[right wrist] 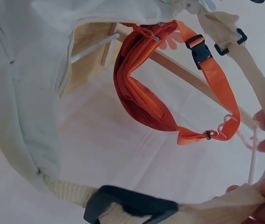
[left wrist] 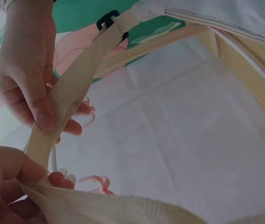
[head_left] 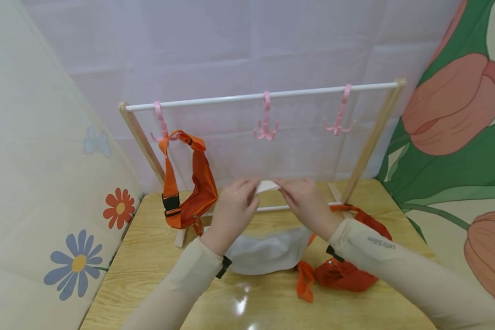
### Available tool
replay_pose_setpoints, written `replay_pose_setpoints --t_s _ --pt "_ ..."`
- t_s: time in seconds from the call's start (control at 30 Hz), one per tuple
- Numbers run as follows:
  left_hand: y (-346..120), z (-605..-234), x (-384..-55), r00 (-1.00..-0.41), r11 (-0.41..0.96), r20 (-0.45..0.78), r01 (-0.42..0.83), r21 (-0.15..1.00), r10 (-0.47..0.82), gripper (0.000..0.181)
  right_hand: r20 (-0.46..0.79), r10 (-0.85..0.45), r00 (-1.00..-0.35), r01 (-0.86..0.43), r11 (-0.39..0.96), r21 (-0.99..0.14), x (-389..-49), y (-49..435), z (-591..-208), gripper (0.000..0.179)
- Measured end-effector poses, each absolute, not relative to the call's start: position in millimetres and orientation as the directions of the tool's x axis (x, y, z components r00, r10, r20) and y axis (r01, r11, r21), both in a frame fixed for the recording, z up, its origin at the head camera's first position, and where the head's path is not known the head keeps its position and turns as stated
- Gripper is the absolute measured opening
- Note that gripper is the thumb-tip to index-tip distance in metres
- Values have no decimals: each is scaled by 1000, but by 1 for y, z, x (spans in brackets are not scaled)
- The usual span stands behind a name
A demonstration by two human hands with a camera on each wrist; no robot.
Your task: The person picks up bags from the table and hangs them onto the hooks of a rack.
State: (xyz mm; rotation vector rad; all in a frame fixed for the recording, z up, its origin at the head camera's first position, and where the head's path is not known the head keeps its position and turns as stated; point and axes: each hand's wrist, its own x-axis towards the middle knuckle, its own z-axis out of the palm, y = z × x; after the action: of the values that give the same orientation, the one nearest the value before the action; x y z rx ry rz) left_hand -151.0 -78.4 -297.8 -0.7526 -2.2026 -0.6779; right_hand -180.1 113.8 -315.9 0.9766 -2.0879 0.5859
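A white waist bag (head_left: 268,254) hangs in front of the rack, its cream strap (head_left: 267,186) raised between both hands. My left hand (head_left: 235,211) pinches the strap on the left side, and my right hand (head_left: 307,204) pinches it a short way to the right. In the left wrist view, thumb and fingers of the right hand (left wrist: 29,70) close round the flat webbing, with the left hand (left wrist: 10,186) below. A dark buckle (right wrist: 130,205) shows on the strap in the right wrist view. The bag's body hangs below the hands, over the table.
A white rail (head_left: 231,98) on wooden posts carries pink hooks; an orange waist bag (head_left: 202,188) hangs from the left hook. The middle hook (head_left: 266,123) and right hook (head_left: 339,119) hold nothing. Another orange-red bag (head_left: 346,275) lies on the wooden table (head_left: 148,270), right.
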Motion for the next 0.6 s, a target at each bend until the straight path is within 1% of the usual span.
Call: replay_pose_setpoints --t_s 0.1,0.2,0.27,0.33,0.4,0.47,0.53,0.6 --pt "-82 -300 -151 -600 701 729 673 235 331 28 770 -449 -453 -776 624 -92 -181 118 -311 24" --pt "-87 -303 -152 -599 704 722 674 222 346 29 752 -442 -490 -750 653 -106 -181 124 -304 24" --pt "-90 -306 -152 -591 713 719 675 192 366 27 737 -438 -515 -734 670 -114 -181 127 -301 24" --pt "-92 -309 -151 -589 739 706 660 140 393 26 726 -442 -526 -728 675 -116 -180 131 -298 25" --pt "-95 -310 -150 -612 768 673 632 101 415 28 722 -449 -527 -731 673 -115 -180 134 -296 25" --pt "-97 -311 -148 -656 800 625 594 81 424 30 721 -448 -528 -735 666 -124 -182 137 -296 26" --pt "-99 -311 -147 -703 821 574 564 90 420 33 718 -442 -537 -739 657 -149 -183 141 -296 26" --pt "-102 -310 -146 -739 830 535 545 117 410 32 714 -429 -554 -738 650 -182 -184 144 -296 24"
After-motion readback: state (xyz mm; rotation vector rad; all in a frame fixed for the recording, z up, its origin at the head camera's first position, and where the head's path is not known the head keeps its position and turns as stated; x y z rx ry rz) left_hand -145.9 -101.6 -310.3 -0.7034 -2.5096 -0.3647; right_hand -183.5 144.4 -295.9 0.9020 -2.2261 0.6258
